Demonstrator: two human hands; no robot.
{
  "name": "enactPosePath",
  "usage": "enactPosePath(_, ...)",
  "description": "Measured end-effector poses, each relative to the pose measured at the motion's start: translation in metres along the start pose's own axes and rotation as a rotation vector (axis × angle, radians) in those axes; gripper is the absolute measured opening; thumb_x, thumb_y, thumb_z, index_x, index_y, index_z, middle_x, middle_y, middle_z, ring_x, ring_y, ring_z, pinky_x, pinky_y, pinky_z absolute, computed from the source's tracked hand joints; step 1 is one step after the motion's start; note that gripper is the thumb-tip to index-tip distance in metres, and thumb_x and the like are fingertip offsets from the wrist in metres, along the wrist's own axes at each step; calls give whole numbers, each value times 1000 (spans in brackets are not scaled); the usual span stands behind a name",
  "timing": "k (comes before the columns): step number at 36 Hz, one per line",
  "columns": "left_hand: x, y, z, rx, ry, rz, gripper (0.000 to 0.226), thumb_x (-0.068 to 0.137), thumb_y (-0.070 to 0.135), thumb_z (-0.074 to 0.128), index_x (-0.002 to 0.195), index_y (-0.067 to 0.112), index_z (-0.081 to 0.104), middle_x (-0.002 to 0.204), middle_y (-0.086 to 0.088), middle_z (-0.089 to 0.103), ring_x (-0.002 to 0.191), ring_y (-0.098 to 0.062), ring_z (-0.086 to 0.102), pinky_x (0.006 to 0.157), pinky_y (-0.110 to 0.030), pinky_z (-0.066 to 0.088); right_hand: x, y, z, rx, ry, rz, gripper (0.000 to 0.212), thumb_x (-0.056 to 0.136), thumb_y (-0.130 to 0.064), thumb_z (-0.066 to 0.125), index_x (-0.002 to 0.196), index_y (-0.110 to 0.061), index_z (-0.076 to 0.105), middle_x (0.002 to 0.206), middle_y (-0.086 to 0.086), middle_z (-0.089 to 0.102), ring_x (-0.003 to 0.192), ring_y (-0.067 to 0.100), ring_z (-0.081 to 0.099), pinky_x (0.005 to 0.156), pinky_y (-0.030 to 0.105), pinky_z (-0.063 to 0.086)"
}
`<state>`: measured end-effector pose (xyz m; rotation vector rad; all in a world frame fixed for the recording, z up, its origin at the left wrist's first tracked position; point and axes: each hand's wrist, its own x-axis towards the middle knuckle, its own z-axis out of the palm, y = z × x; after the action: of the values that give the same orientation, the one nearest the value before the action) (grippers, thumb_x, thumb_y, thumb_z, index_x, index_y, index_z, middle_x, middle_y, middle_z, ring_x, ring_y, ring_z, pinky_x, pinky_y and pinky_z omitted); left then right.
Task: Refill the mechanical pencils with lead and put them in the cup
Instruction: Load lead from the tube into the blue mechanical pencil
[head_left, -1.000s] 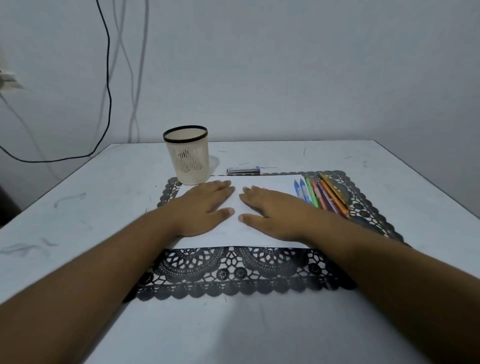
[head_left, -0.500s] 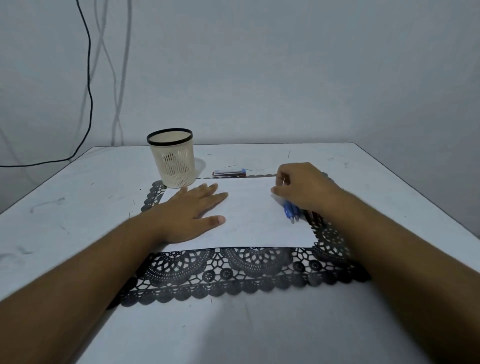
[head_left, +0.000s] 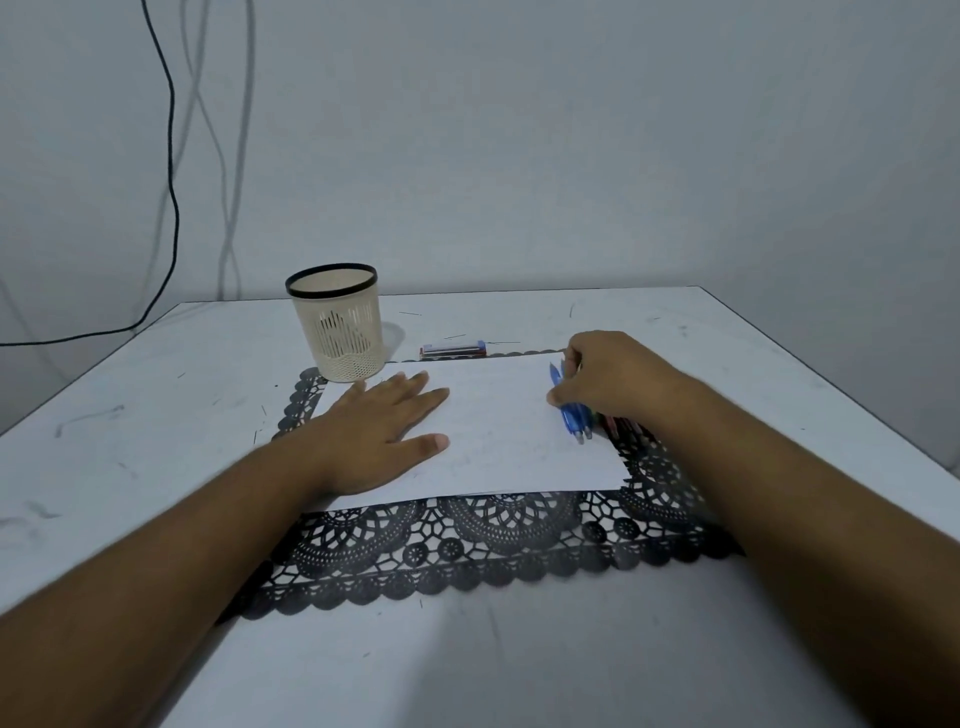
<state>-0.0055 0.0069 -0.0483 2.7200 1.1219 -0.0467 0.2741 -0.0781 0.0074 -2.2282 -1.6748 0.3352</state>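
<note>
Pale wall, scuffed white counter (head_left: 156, 415): the refilling has barely begun.

On the black lace mat (head_left: 467, 551) and white paper sheet (head_left: 498, 431) near the counter's middle, the left hand (head_left: 379, 431) lies flat with fingers straight, holding nothing. The right hand (head_left: 613, 379), toward the right edge, curls its fingers over the blue mechanical pencils (head_left: 571, 410) at the paper's right side; whether it grips one or more I cannot tell. The other pencils are mostly hidden under it. The cream slotted plastic cup with a black rim (head_left: 340, 327) stands at the mat's far left corner, and no pencil shows above its rim. The small lead case (head_left: 452, 349) lies untouched beyond the paper, so every pencil seemingly remains to be refilled and put in the cup.
</note>
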Motion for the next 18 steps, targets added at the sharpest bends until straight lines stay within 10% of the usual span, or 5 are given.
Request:
enactPosePath(14,-1,2,-1,8,16,-1,85,88,81,12,163,42,4,171,12,-7,156,-7,-13,128,-46,-8,-8,-15,2,-117,7,32,20,89,-27,68,82,-8,72,76,4,64,55,13,49,47,22,34)
enactPosePath(18,-5,6,-7,50,140,48,68,102,64,32,162,33,25,169,7,20,155,-14,15,125,-37,13,-9,-22,6,108,25,-47,24,90,-25,67,74,-7,68,68,3,61,56,15,50,53,25,38)
